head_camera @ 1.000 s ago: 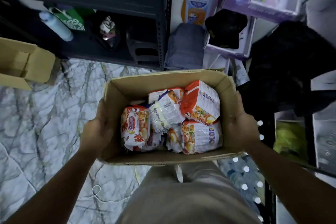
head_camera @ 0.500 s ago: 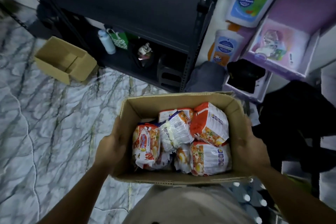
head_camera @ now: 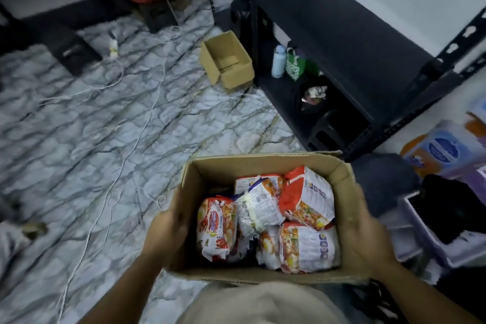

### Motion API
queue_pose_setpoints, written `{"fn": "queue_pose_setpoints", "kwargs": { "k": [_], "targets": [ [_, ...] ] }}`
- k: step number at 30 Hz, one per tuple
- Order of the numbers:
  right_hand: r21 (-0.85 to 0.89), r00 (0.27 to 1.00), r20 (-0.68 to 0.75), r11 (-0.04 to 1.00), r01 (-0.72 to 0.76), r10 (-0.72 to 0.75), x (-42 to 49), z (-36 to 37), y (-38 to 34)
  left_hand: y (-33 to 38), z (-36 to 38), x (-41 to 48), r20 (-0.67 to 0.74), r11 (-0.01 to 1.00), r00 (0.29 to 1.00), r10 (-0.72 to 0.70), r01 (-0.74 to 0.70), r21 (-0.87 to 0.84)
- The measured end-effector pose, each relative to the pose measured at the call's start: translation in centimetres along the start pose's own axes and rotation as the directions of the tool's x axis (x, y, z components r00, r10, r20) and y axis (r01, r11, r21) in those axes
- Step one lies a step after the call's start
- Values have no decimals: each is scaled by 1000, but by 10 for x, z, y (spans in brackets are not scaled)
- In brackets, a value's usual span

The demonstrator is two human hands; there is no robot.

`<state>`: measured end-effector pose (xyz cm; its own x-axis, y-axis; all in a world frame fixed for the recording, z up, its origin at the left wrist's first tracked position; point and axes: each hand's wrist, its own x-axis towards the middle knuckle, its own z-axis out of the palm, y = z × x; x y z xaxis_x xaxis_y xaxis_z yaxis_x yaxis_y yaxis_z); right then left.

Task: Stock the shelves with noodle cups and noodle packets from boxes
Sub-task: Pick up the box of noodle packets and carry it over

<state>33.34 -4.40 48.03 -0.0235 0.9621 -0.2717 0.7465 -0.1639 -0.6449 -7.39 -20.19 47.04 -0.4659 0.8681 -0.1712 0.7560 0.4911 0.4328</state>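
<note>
I carry an open cardboard box point(head_camera: 265, 163) in front of my waist. Several red, orange and white noodle packets point(head_camera: 305, 197) lie jumbled inside it. My left hand point(head_camera: 165, 229) grips the box's left wall. My right hand point(head_camera: 365, 239) grips its right wall. A black metal shelf unit point(head_camera: 342, 31) stands ahead on the right, its wide middle shelf bare and dark. No noodle cups are visible.
A small open cardboard box point(head_camera: 227, 60) sits on the marble floor beside the shelf's corner post. The bottom shelf holds a pale blue bottle point(head_camera: 278, 60) and a green bag point(head_camera: 294, 66). White cords point(head_camera: 113, 81) trail over the floor. Purple boxes point(head_camera: 447, 155) crowd the right.
The view has swung left and back, bringing more floor, the small box and the shelf's left end into sight. Both hands keep the same hold on the box.
</note>
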Motion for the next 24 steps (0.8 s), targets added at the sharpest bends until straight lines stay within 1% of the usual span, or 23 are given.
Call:
{"fn": "queue_pose_setpoints", "kwargs": {
  "k": [1,3,6,8,10,13,15,17,19,21,24],
  "targets": [
    [-84,998,33,995,62,-59,7,1,-8,-3,-2,-11,-24,999,998,-49,49,-10],
    [-255,989,105,958,131,-107,23,6,-17,-11,-6,-34,-47,991,990,-133,131,-33],
    [-391,952,225,875,284,-208,37,21,-40,-23,-7,-71,-90,954,950,-297,293,-64],
    [-447,929,271,823,352,-251,43,35,-56,-33,-8,-94,-110,925,920,-376,365,-108],
    [-471,903,302,775,421,-307,44,51,-68,-41,-11,-114,-121,890,885,-450,432,-148],
    [-414,866,367,774,479,-339,46,77,-87,-56,-16,-133,-139,850,841,-523,502,-162],
    [-406,842,412,757,511,-348,46,92,-102,-66,-19,-141,-148,822,811,-566,543,-173],
    [-392,820,441,743,542,-366,48,110,-114,-78,-24,-147,-159,802,790,-593,561,-205],
    [-379,809,464,746,548,-359,48,127,-128,-94,-29,-149,-166,797,782,-601,570,-200],
    [-379,789,479,720,581,-384,49,145,-144,-112,-34,-145,-168,785,769,-617,587,-198],
    [-394,778,491,697,599,-391,49,172,-173,-147,-43,-131,-152,760,748,-646,612,-218]
  ]
}}
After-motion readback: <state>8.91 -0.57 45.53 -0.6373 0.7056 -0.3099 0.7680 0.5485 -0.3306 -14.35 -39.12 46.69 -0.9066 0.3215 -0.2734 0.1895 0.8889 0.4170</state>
